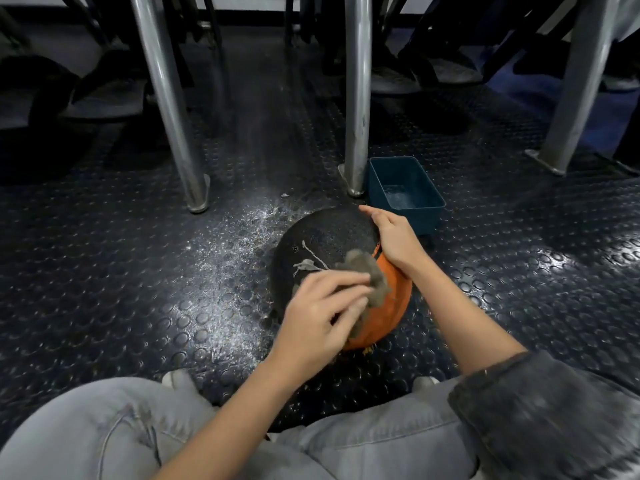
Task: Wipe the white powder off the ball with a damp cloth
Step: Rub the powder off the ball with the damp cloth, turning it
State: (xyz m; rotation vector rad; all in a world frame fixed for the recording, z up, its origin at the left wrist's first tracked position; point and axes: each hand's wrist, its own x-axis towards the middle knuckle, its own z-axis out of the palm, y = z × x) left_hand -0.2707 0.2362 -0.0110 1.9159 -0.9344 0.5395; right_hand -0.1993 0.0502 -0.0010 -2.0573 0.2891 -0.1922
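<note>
A black and orange ball (325, 240) lies on the dark studded floor in front of my knees. My left hand (322, 317) presses a grey frayed cloth (367, 271) against the ball's near top, with fingers spread over the cloth. Loose threads of the cloth trail across the black panel. My right hand (394, 237) rests flat on the ball's upper right side with straight fingers.
A dark teal rectangular tub (427, 190) with a little water stands just beyond the ball on the right. White powder (239, 237) is scattered on the floor left of the ball. Metal legs (173, 109) (356, 98) (575, 84) rise behind. Shoes sit further back.
</note>
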